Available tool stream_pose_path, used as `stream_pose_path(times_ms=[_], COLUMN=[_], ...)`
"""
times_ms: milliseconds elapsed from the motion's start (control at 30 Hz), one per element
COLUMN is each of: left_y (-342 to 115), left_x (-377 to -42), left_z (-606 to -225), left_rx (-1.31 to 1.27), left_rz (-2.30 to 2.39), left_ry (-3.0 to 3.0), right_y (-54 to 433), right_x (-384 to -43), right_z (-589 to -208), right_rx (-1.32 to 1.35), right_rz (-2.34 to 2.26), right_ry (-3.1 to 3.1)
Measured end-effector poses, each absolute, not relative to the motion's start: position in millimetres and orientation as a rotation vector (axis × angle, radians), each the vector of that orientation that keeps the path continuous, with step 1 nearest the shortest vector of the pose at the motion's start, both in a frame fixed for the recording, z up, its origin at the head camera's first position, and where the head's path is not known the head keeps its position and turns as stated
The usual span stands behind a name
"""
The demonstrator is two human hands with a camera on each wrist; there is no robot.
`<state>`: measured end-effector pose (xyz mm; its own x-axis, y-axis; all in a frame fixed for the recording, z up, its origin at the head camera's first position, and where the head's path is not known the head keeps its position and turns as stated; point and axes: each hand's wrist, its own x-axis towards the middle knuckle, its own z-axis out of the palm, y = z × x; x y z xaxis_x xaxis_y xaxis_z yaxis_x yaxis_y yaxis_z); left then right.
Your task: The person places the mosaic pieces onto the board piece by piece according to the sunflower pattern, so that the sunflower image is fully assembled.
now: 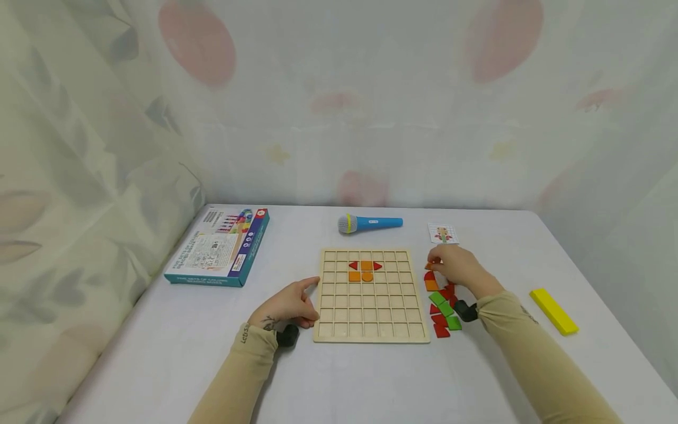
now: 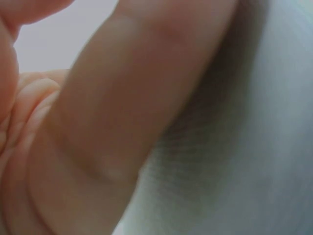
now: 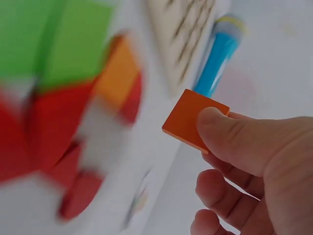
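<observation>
Held square [image 3: 182,116]: solid orange, full and bright!
Board [image 1: 370,315]: pale cream-beige, and it's grid lines all the way across
Set pieces [image 1: 366,265]: orange through the middle, red on either flank!
Loose pieces [image 1: 446,308]: here's the mix, greens, reds, a dash of orange
Microphone [image 1: 371,224]: blue handle, yellow ring, grey head!
Box [image 1: 212,250]: white top, dark blue stripe, teal sides, multicoloured picture
Card [image 1: 442,234]: white, faint grid, red-and-green picture
Block [image 1: 554,311]: yellow, just yellow!
Surface [image 1: 371,383]: plain white
Sleeves [image 1: 532,356]: plain tan, both of them
Cloth [image 1: 339,141]: off-white, splashed with pink-red ovals, grey leaves and pale yellow stars
</observation>
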<state>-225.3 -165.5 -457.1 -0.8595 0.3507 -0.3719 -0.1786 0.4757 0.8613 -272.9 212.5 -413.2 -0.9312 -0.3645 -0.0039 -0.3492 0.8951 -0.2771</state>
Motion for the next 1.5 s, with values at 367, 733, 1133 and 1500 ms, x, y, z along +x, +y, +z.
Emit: stream_pose_path(times_ms=[367,733,1133,1500], left_y=[-165.1,-165.0,-165.4,-165.1], left_x=[-225.4,-226.1,-226.8,-227.0], left_z=[-456.3,-456.9,-457.8,-458.4], left_rx=[0.139,0.156,0.162,0.144], left_rz=[1.378,1.362,1.371,1.363], left_ry=[2.214,2.228,2.222,2.235], right_y=[141.1,115.0,111.1,109.2], right_x=[-277.9,-285.7,-289.4,-282.7], right_z=[-410.3,-417.3,-429.6,-433.6], right_rx=[-0.845,-0.865,-0.920,-0.885], right_rz=[-0.412,-0.316,-0.229,-0.216], right_ry=[2.945,2.859,2.932,3.019])
